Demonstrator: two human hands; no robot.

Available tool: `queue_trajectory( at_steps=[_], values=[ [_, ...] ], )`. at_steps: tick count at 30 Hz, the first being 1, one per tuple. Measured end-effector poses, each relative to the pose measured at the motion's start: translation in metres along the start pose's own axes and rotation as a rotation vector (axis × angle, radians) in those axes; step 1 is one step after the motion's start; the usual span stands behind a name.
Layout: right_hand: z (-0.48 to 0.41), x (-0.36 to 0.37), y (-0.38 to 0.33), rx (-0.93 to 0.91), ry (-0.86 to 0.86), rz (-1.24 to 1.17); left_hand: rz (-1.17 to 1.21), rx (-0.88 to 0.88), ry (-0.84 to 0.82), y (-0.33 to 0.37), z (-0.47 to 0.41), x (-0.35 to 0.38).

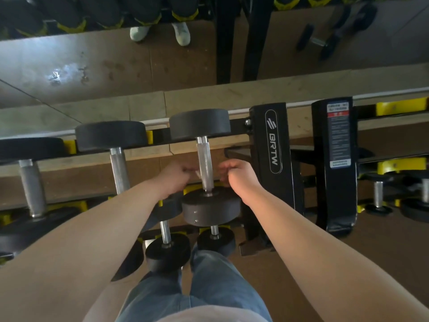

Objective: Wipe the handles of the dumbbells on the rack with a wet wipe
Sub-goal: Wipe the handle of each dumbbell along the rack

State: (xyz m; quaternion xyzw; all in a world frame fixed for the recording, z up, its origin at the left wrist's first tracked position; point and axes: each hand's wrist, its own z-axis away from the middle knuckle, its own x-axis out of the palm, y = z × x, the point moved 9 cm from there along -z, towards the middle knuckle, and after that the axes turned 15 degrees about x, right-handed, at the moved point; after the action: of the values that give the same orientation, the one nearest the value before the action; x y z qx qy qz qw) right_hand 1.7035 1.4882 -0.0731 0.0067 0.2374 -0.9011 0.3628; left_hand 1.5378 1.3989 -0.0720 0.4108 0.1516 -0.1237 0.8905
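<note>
Three black dumbbells lie across the top tier of the rack (274, 140). The rightmost dumbbell's knurled steel handle (204, 159) runs between its two black heads. My left hand (176, 177) is just left of that handle's lower part and pinches a small pale piece, apparently the wet wipe (197, 175), against the handle's side. Just right of the handle, my right hand (236, 175) has its fingers curled, a small gap away from the steel, and nothing shows in it. Two more handles (119, 170) (32, 187) lie to the left.
Lower tiers hold smaller dumbbells (166, 238) right in front of my legs. A black upright with a warning label (337, 140) stands to the right, with more small dumbbells (378, 196) beyond it. A mirror behind the rack reflects shoes (182, 33) and the floor.
</note>
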Motion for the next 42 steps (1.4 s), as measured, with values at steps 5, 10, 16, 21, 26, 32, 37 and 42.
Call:
queue_trajectory(
  at_steps=[5, 10, 16, 21, 26, 32, 37, 42],
  values=[
    [-0.003, 0.010, 0.010, 0.008, 0.022, 0.091, 0.035, -0.029, 0.032, 0.003, -0.004, 0.001],
    [-0.001, 0.008, 0.009, -0.003, 0.010, 0.090, 0.299, -0.042, 0.171, 0.004, -0.023, -0.016],
    [0.001, 0.006, 0.015, -0.016, 0.034, 0.064, -0.054, -0.029, -0.188, 0.000, 0.006, 0.015],
    [0.000, 0.007, 0.011, -0.006, 0.018, 0.061, 0.344, -0.068, 0.102, -0.004, -0.018, -0.003],
    [0.002, 0.006, 0.012, -0.001, 0.021, 0.041, 0.146, -0.034, -0.166, -0.005, -0.014, 0.018],
    [0.002, 0.005, 0.012, -0.015, 0.025, 0.045, 0.180, -0.067, 0.016, -0.006, -0.017, 0.007],
    [0.001, 0.006, 0.011, -0.012, 0.022, 0.054, 0.529, -0.006, 0.333, 0.007, -0.017, -0.031],
    [0.008, 0.006, 0.011, -0.023, 0.045, 0.060, 0.325, 0.023, 0.293, 0.005, 0.013, -0.013]
  ],
)
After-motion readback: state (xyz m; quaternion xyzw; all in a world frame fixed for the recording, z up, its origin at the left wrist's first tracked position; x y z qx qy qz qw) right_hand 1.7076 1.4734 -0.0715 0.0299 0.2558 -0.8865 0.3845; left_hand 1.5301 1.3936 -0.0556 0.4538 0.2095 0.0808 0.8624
